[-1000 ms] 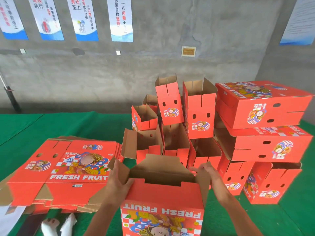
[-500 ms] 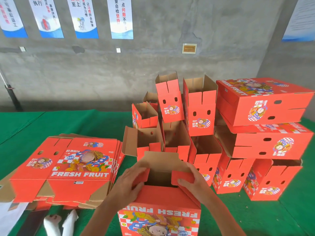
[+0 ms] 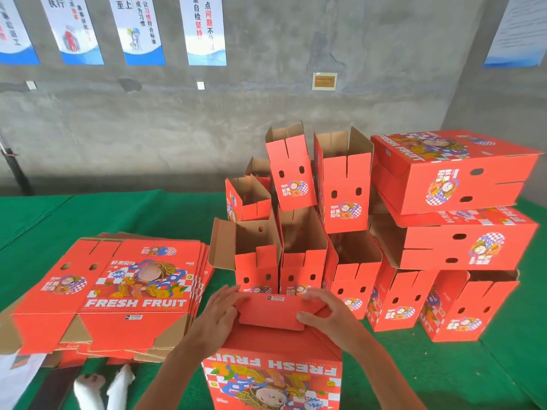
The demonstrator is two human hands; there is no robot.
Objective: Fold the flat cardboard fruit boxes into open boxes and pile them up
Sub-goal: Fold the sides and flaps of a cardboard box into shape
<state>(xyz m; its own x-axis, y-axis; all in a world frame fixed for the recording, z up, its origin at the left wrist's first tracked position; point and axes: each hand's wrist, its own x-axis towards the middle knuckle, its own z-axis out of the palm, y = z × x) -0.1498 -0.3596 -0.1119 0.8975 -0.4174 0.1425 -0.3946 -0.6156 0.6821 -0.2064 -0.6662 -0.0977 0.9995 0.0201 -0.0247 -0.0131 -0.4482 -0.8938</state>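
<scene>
Here, both hands [image 3: 275,318] flat on the box [image 3: 272,362] flaps, fingers released, green table [image 3: 133,214] beyond.

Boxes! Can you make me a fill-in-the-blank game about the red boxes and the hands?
1. The stack of flat boxes lies to the ____ of the box being folded.
2. Both hands, left hand and right hand, press on the box's ____ flaps.
3. The table cover is ____.
4. The big words on the flat boxes read FRESH ____.

Missing words: left; red; green; FRUIT
</scene>
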